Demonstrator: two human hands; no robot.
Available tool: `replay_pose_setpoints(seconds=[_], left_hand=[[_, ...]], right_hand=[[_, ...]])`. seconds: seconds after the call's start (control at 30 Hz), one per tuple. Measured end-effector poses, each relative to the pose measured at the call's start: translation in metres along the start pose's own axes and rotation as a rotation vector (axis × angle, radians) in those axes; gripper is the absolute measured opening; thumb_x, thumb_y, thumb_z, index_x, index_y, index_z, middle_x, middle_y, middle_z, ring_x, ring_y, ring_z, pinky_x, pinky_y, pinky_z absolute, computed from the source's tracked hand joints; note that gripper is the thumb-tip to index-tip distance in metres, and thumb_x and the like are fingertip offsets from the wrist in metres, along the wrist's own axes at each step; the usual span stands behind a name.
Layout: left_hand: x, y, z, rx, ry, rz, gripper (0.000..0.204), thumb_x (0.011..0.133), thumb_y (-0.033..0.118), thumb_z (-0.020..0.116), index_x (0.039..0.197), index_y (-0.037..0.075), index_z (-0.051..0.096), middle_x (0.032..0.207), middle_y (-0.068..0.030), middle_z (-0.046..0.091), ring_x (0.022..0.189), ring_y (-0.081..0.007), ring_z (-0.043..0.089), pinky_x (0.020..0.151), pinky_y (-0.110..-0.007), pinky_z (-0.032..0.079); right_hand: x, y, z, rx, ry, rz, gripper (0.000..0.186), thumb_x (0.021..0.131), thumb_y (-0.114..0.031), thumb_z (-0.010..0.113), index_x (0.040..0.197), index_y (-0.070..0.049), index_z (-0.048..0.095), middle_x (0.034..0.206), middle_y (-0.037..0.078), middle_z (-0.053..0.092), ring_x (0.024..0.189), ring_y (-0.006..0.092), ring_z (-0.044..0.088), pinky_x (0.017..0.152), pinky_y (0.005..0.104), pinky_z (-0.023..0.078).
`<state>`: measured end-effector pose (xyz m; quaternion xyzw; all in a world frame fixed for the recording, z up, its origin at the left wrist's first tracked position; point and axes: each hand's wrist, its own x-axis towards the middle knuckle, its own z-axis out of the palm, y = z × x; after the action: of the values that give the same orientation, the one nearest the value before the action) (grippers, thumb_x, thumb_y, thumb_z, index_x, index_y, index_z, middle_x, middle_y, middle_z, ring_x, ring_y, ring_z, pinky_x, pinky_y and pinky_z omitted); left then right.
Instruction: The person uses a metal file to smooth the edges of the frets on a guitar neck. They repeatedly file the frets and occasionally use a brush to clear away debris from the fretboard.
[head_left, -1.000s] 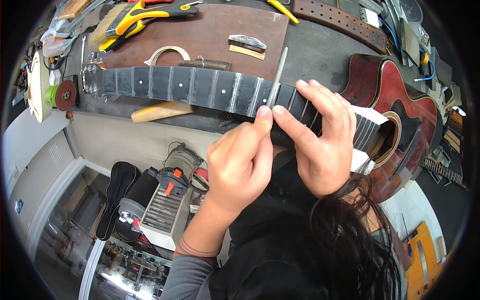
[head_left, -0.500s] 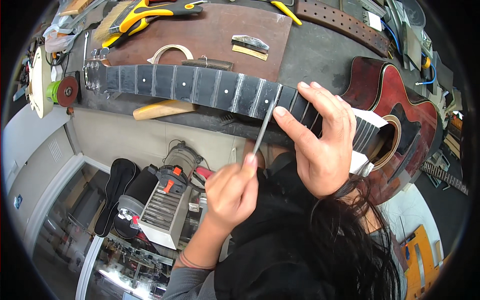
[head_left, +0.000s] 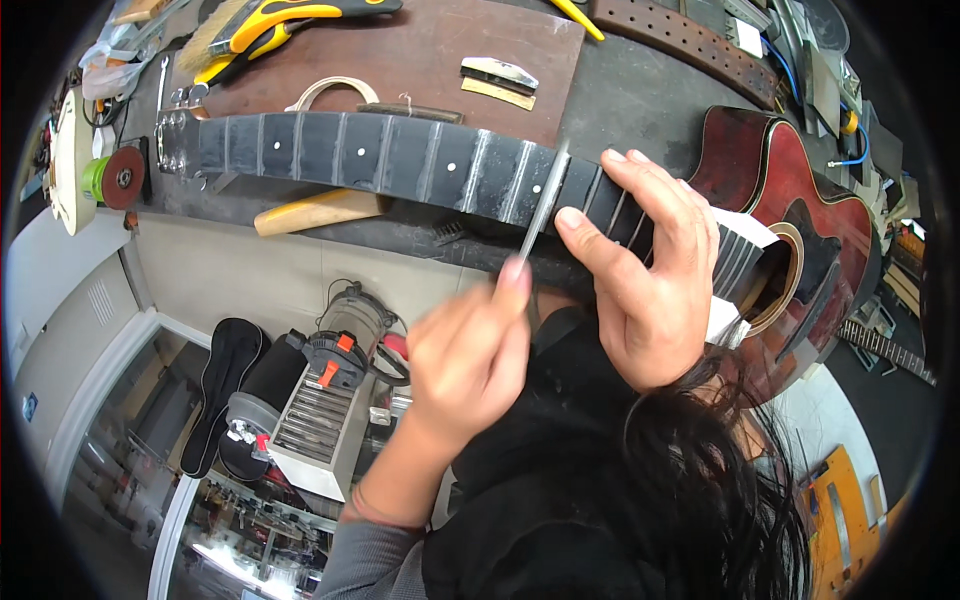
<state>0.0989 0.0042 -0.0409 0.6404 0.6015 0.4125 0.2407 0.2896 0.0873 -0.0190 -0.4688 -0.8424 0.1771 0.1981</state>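
Note:
A red acoustic guitar (head_left: 860, 235) lies across the bench, its long dark fretboard (head_left: 400, 160) reaching left with white dot inlays. My left hand (head_left: 470, 350), slightly blurred, is closed around a thin metal file (head_left: 540, 215). The file lies crosswise over the fretboard along a fret; its far tip is smeared by motion. Just right of it, my right hand (head_left: 655, 260) rests on the fretboard, fingers stretched out and thumb spread apart. White tape or paper (head_left: 745, 228) covers part of the body beside the soundhole (head_left: 785, 280).
Beyond the neck lie a brush (head_left: 215, 45), yellow-black clamps (head_left: 290, 25), a small metal-topped tool (head_left: 500, 75) and a tape ring (head_left: 335, 90). A wooden-handled piece (head_left: 320, 210) sits on the near side. A perforated brown strip (head_left: 690, 50) is at the back. Below left stands a vacuum-like machine (head_left: 345, 340).
My left hand and the file have shifted slightly right and up, the file sliding farther across the fretboard. My right hand stays at nearly the same place on the neck. The view has shifted slightly.

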Motion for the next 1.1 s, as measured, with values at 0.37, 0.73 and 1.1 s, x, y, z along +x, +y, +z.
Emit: replay_pose_setpoints(seconds=[0.37, 0.73, 1.1], left_hand=[[-0.001, -0.003, -0.001, -0.039, 0.008, -0.005, 0.038, 0.085, -0.018, 0.077, 0.122, -0.007, 0.076, 0.078, -0.0137, 0.067, 0.061, -0.0263, 0.064, 0.057, -0.039, 0.052], [-0.014, -0.008, -0.002, -0.049, 0.011, 0.018, 0.057, 0.082, -0.018, 0.077, 0.137, -0.006, 0.074, 0.076, -0.0111, 0.061, 0.060, -0.0276, 0.061, 0.056, -0.041, 0.050], [-0.014, -0.007, -0.005, -0.052, 0.009, 0.013, 0.048, 0.083, -0.016, 0.076, 0.130, -0.005, 0.077, 0.075, -0.0108, 0.062, 0.059, -0.0276, 0.060, 0.056, -0.039, 0.050]], right_hand=[[-0.003, 0.003, 0.007, -0.034, 0.035, -0.002, 0.041, 0.084, -0.016, 0.081, 0.124, -0.025, 0.082, 0.151, 0.013, 0.067, 0.139, 0.0380, 0.066, 0.116, 0.0593, 0.047], [-0.002, 0.000, 0.005, -0.027, 0.012, -0.035, 0.051, 0.080, 0.005, 0.079, 0.126, -0.018, 0.083, 0.152, 0.020, 0.067, 0.139, 0.0431, 0.065, 0.116, 0.0544, 0.047], [-0.001, -0.002, 0.004, -0.039, 0.026, -0.005, 0.053, 0.080, 0.008, 0.079, 0.125, -0.018, 0.084, 0.150, 0.018, 0.068, 0.139, 0.0428, 0.065, 0.116, 0.0524, 0.048]])
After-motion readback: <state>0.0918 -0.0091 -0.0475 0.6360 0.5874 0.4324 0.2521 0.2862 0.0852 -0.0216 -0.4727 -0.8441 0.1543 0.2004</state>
